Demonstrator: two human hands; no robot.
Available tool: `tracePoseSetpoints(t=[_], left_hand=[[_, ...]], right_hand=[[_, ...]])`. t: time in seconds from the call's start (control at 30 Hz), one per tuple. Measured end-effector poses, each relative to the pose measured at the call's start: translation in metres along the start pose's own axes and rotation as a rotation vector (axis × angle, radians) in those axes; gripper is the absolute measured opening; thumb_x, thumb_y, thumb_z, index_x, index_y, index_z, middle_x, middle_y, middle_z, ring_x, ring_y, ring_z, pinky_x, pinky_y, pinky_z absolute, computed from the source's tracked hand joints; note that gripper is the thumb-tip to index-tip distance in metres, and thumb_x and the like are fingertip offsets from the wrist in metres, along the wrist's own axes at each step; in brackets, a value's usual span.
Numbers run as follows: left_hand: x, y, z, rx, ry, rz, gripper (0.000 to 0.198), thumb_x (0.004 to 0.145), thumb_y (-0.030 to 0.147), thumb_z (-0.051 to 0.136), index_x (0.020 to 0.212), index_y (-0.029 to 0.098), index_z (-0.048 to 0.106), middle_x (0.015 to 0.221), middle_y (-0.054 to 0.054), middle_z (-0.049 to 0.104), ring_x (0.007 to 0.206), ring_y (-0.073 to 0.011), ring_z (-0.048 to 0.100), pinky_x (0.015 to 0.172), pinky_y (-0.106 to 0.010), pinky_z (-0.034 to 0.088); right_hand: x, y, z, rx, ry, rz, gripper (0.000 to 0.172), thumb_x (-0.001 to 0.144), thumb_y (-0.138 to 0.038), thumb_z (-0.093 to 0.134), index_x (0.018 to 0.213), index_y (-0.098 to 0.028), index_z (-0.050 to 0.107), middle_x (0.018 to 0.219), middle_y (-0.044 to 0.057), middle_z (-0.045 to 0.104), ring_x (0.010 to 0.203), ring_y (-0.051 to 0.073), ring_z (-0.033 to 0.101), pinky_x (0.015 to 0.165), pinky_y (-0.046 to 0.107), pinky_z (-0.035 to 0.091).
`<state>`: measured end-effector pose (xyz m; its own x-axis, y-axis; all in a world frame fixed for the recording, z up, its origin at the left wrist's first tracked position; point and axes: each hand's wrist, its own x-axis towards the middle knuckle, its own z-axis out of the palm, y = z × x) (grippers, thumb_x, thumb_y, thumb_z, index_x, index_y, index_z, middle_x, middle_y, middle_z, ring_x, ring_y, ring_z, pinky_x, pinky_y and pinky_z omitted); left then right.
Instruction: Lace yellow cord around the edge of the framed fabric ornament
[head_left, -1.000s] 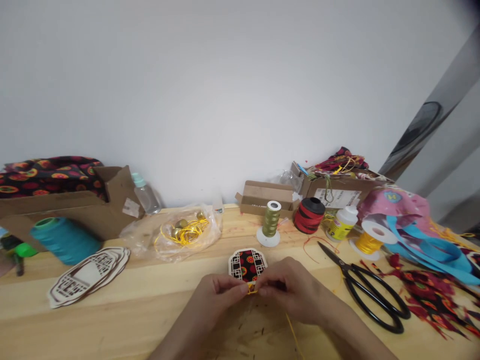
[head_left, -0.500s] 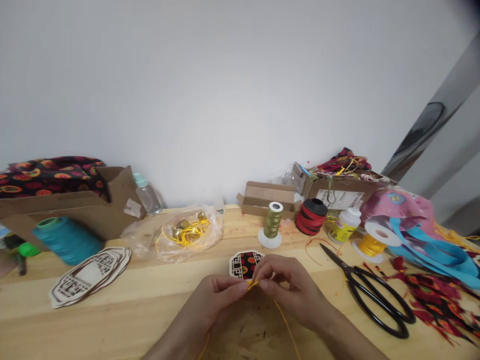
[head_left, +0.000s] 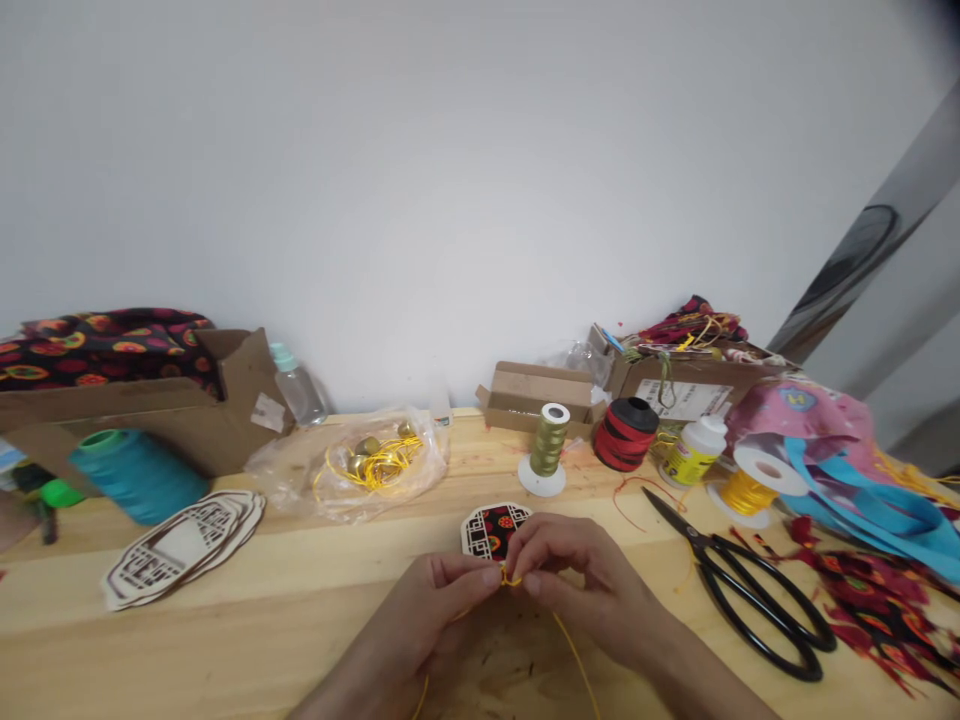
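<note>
Both my hands meet at the front middle of the table, pinching a thin yellow cord (head_left: 574, 655). My left hand (head_left: 442, 600) is closed, thumb and forefinger on the cord. Close beside it, my right hand (head_left: 577, 575) grips the same cord between thumb and fingers. A small loop or knot of cord shows between the fingertips. Its loose ends hang down below each hand. Just beyond the fingers lies an octagonal wooden fretwork piece (head_left: 478, 520) backed with dark patterned fabric; my right hand covers part of it.
Black scissors (head_left: 750, 590) lie at right by fabric scraps (head_left: 885, 600). Behind stand an olive thread spool (head_left: 550, 445), red cord (head_left: 625, 435), a glue bottle (head_left: 694, 450) and yellow cord spool (head_left: 752, 485). At left are teal thread (head_left: 142, 478), wooden frames (head_left: 172, 555) and a bag of bells (head_left: 300, 475).
My fingertips have shifted slightly, and the cord between them now looks a little wider apart. The whole view has moved a touch. Both hands keep their pinch.
</note>
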<state>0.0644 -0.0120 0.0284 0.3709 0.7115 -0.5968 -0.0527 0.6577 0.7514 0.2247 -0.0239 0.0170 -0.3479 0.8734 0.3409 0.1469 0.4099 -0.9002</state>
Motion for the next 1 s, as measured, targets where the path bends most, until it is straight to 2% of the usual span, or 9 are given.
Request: tracePoseSetpoints(t=[0.13,0.27,0.37,0.47,0.57,0.67,0.73,0.83,1.0], left_hand=[[0.0040,-0.0039,-0.0038,0.017,-0.025,0.013,0.025,0.048,0.035,0.073,0.060,0.013,0.066,0.028,0.012,0.032,0.027,0.0008,0.015,0.032,-0.017,0.008],[0.0066,-0.0054,-0.0070,0.056,-0.030,0.023,0.028,0.050,0.037,0.071,0.063,0.013,0.067,0.029,0.011,0.034,0.026,0.0008,0.015,0.032,-0.018,0.004],[0.0040,-0.0020,-0.0057,0.026,-0.060,0.019,0.025,0.050,0.034,0.072,0.062,0.012,0.068,0.027,0.012,0.031,0.026,0.0013,0.015,0.032,-0.017,0.010],[0.0012,0.0005,-0.0031,-0.019,-0.095,0.054,0.022,0.050,0.028,0.074,0.064,0.013,0.069,0.027,0.010,0.038,0.029,-0.0014,0.031,0.037,-0.015,0.024],[0.0012,-0.0002,-0.0021,-0.058,-0.113,0.088,0.019,0.048,0.023,0.075,0.064,0.014,0.070,0.031,0.006,0.048,0.048,-0.0093,0.052,0.049,-0.016,0.035],[0.0027,-0.0025,-0.0037,-0.055,-0.136,0.103,0.017,0.050,0.022,0.074,0.065,0.013,0.070,0.040,0.002,0.058,0.059,-0.0122,0.057,0.057,-0.017,0.038],[0.0037,-0.0041,-0.0060,-0.055,-0.143,0.093,0.020,0.050,0.022,0.073,0.068,0.014,0.070,0.052,-0.001,0.065,0.062,-0.0130,0.058,0.058,-0.018,0.038],[0.0048,-0.0058,-0.0092,-0.015,-0.098,0.095,0.022,0.049,0.024,0.073,0.068,0.015,0.069,0.061,-0.002,0.068,0.063,-0.0136,0.057,0.056,-0.018,0.037],[0.0039,-0.0045,-0.0090,0.041,0.040,0.109,0.019,0.047,0.026,0.074,0.061,0.016,0.067,0.053,0.003,0.065,0.048,-0.0064,0.049,0.046,-0.015,0.030]], right_hand=[[-0.0017,0.0005,-0.0026,0.032,-0.039,0.039,0.012,0.075,-0.018,0.049,0.071,-0.015,0.060,0.076,0.004,0.059,0.073,0.014,0.054,0.065,0.025,0.041],[-0.0022,0.0006,-0.0025,0.081,-0.046,0.098,0.013,0.076,-0.020,0.047,0.072,-0.014,0.058,0.074,0.004,0.058,0.071,0.014,0.053,0.065,0.025,0.041],[-0.0024,0.0020,-0.0020,0.174,-0.040,0.133,0.014,0.077,-0.023,0.047,0.075,-0.014,0.058,0.073,0.004,0.058,0.070,0.013,0.053,0.064,0.025,0.041],[-0.0029,0.0042,-0.0020,0.296,-0.031,0.162,0.015,0.077,-0.026,0.049,0.077,-0.013,0.057,0.075,0.005,0.057,0.069,0.013,0.054,0.064,0.026,0.042],[-0.0033,0.0057,-0.0023,0.396,-0.022,0.195,0.016,0.075,-0.028,0.052,0.075,-0.013,0.058,0.075,0.005,0.057,0.069,0.013,0.055,0.065,0.027,0.043],[-0.0034,0.0061,-0.0028,0.457,-0.023,0.214,0.016,0.074,-0.029,0.053,0.075,-0.013,0.058,0.074,0.005,0.057,0.068,0.013,0.055,0.064,0.026,0.043],[-0.0033,0.0060,-0.0031,0.474,-0.020,0.215,0.017,0.074,-0.028,0.054,0.075,-0.012,0.058,0.074,0.005,0.058,0.068,0.013,0.056,0.064,0.026,0.043],[-0.0026,0.0057,-0.0036,0.475,-0.011,0.221,0.017,0.073,-0.029,0.054,0.075,-0.012,0.058,0.073,0.005,0.059,0.067,0.013,0.056,0.063,0.026,0.043],[-0.0018,0.0042,-0.0049,0.472,0.003,0.225,0.018,0.072,-0.030,0.055,0.072,-0.012,0.057,0.070,0.005,0.060,0.064,0.013,0.055,0.060,0.025,0.042]])
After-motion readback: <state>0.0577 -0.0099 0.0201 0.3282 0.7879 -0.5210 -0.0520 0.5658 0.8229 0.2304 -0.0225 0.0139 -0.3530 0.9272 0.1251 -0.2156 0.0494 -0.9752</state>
